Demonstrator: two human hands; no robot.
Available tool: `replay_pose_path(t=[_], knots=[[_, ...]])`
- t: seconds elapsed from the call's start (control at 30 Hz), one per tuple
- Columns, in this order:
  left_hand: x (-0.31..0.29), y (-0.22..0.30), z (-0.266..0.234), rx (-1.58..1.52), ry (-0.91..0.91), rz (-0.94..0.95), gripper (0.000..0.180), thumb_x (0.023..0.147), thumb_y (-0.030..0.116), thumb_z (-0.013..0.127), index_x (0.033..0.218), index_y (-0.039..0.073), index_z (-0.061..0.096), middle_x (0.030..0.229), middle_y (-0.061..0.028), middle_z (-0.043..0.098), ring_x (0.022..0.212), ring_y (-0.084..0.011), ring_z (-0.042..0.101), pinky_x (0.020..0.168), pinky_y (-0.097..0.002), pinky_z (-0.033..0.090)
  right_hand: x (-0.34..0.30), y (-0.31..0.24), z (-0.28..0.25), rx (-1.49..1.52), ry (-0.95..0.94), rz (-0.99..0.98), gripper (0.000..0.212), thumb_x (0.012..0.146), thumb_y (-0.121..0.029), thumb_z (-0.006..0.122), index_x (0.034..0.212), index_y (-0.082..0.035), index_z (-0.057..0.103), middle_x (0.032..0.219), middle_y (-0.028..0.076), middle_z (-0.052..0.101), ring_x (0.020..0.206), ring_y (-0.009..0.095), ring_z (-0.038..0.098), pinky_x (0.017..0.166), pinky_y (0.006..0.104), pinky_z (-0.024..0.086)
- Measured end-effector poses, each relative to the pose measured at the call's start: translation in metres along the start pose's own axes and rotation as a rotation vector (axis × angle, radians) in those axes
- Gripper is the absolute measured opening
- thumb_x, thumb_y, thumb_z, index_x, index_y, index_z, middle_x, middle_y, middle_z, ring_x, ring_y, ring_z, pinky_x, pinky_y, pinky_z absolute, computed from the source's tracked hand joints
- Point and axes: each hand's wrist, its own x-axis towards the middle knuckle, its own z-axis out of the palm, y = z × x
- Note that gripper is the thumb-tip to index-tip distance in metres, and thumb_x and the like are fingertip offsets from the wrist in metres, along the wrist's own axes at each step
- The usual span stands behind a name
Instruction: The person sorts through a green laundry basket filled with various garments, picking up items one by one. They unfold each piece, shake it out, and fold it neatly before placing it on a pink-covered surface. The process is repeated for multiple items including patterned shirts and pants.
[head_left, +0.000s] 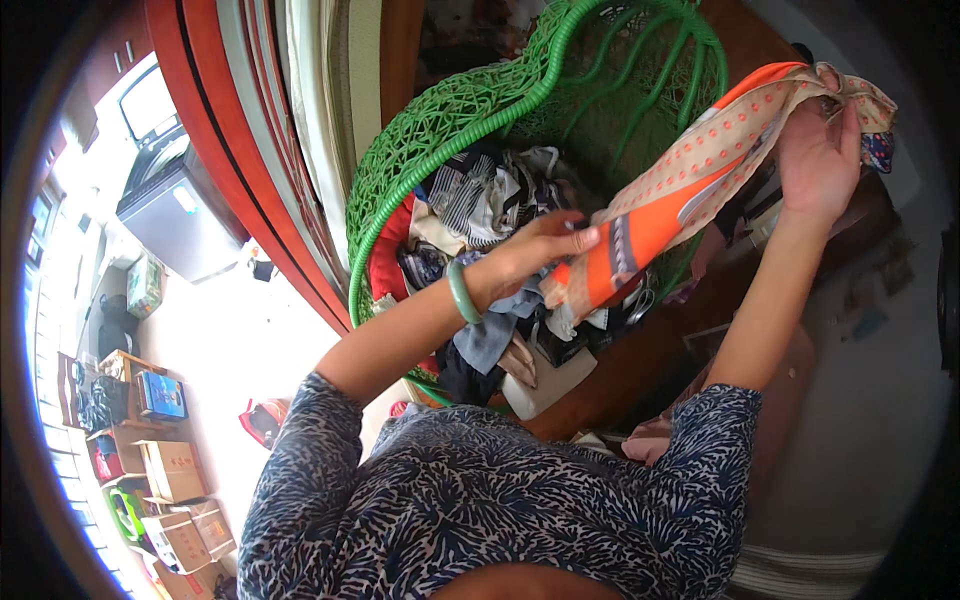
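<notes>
Orange dotted scarf [690, 170] hangs stretched above the green basket [440, 130], left hand [535, 255] pinching its lower end, right hand [820, 160] clutching the top, clothes [490, 200] below yet unsorted.

At far left I note brown cardboard boxes [172, 470] stacked low, a blue package [160, 395] above them, and a pale screen [147, 103] at the top.
</notes>
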Motion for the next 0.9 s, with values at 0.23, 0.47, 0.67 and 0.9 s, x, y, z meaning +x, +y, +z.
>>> replay_pose_path(t=[0.23,0.47,0.67,0.9], knots=[[-0.012,-0.014,-0.035,-0.298,0.112,-0.071,0.024,0.091,0.017,0.061,0.106,-0.002,0.062,0.097,-0.0089,0.067,0.087,-0.0156,0.064,0.080,-0.0274,0.052,-0.009,0.031,-0.034,-0.208,0.276,-0.023,0.031,0.097,-0.023,0.045,0.121,-0.003,0.050,0.118,0.010,0.056,0.115,0.026,0.051,0.101,0.0406,0.038],[-0.048,0.105,-0.144,0.392,0.688,0.622,0.022,0.090,0.024,0.063,0.092,0.003,0.068,0.073,0.0037,0.060,0.064,-0.0039,0.051,0.057,-0.0186,0.042,-0.045,0.099,-0.124,-0.935,0.646,0.486,0.030,0.096,-0.035,0.051,0.099,-0.007,0.062,0.085,0.004,0.066,0.072,0.012,0.062,0.060,0.0223,0.043],[-0.061,0.186,-0.169,0.910,0.831,0.580,0.043,0.083,0.031,0.073,0.106,-0.003,0.061,0.076,0.0036,0.053,0.063,-0.0036,0.047,0.053,-0.0188,0.039,-0.061,0.124,-0.150,-1.058,0.528,0.730,0.031,0.088,-0.035,0.063,0.081,-0.006,0.060,0.071,0.004,0.060,0.059,0.009,0.055,0.047,0.0235,0.037],[0.004,0.169,-0.120,1.409,0.365,0.891,0.020,0.081,0.022,0.072,0.096,0.008,0.072,0.085,-0.0093,0.071,0.073,-0.0154,0.067,0.067,-0.0286,0.054,0.006,0.182,-0.029,-1.237,-0.072,0.231,0.105,0.070,-0.036,0.082,0.147,-0.005,0.016,0.140,0.020,0.042,0.127,0.029,0.044,0.106,0.0399,0.033]])
